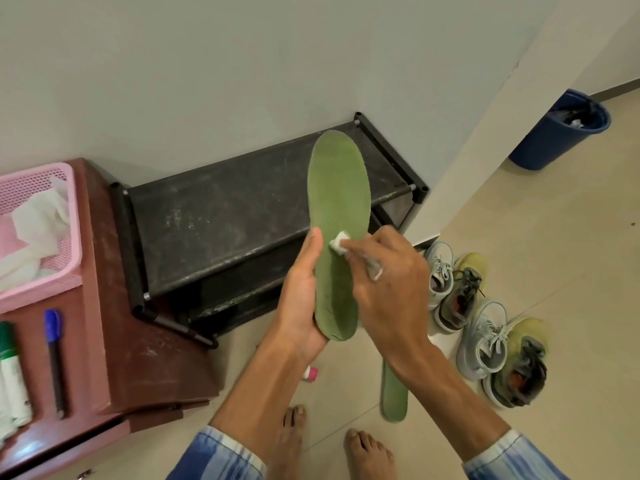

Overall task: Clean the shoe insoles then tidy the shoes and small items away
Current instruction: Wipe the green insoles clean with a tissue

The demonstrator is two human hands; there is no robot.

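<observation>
Tool handle blurs in right hand; forearm partly hides floor insole.

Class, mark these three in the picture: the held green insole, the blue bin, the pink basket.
held green insole [337,188]: head view, bare forefoot surface.
blue bin [552,143]: head view, outer side wall.
pink basket [27,188]: head view, far mesh wall.
</observation>
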